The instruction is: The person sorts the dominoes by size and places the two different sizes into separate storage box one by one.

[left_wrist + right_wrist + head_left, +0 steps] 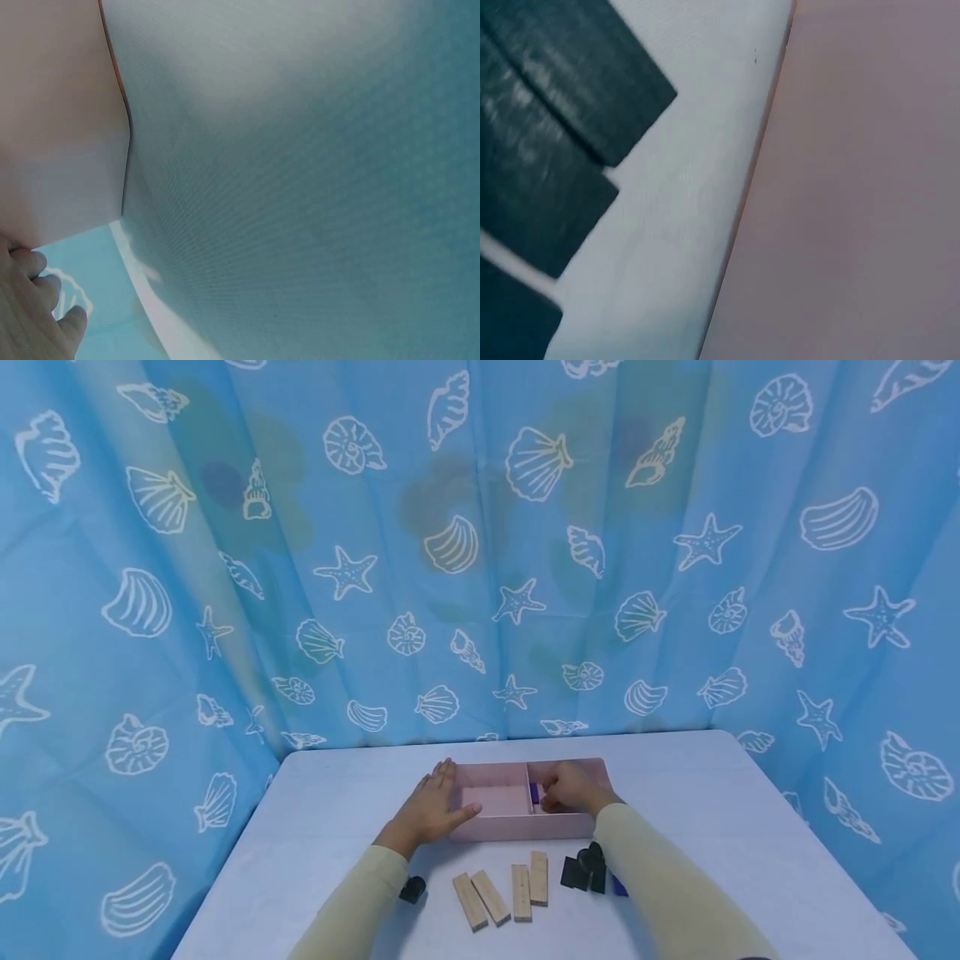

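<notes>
A long pink box (517, 828) with a divider stands on the table. My left hand (433, 806) rests at its left end, fingers fairly straight and thumb spread toward the front wall. In the left wrist view, the fingertips (49, 289) show beside the box's pale wall (64, 172). My right hand (572, 787) reaches into the right compartment with bent fingers. A small blue-purple block (535, 793) is by the divider, right at those fingers; whether they pinch it is hidden. The right wrist view shows only the box wall (847, 180) and dark pieces, no hand.
Several wooden blocks (491, 897) lie in front of the box on the white table (675, 777). Black pieces (583, 870) are grouped under the right forearm, next to a blue piece (619, 887). Another black piece (412, 889) sits by the left sleeve. A shell-patterned curtain (480, 568) hangs behind.
</notes>
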The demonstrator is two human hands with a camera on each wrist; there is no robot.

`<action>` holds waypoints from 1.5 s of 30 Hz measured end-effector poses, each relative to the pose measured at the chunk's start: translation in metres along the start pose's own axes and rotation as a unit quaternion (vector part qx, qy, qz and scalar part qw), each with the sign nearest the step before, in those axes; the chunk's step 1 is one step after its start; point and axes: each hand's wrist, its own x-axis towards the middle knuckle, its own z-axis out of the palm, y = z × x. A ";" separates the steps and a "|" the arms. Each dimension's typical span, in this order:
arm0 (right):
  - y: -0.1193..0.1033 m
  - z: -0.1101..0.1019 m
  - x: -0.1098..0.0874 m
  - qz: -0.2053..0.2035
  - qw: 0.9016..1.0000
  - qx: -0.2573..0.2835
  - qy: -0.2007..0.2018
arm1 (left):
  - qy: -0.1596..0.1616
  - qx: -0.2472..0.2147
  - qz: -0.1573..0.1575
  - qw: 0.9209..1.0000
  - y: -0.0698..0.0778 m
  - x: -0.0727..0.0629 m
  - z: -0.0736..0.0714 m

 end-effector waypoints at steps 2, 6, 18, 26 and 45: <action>0.001 -0.003 -0.003 0.003 1.000 0.000 0.000 | -0.001 0.004 -0.002 1.000 0.001 0.000 0.000; 0.002 -0.008 -0.006 0.003 1.000 -0.005 0.005 | 0.002 0.015 -0.002 1.000 0.000 0.001 0.001; -0.008 -0.031 -0.023 -0.037 0.998 -0.039 0.022 | -0.005 0.023 0.007 1.000 0.002 0.000 -0.003; -0.008 -0.042 -0.028 -0.030 0.998 -0.041 0.029 | -0.003 0.024 0.009 1.000 0.004 0.000 -0.005; -0.001 -0.068 -0.062 -0.051 0.998 -0.005 0.039 | 0.016 0.007 0.023 1.000 -0.002 0.001 0.002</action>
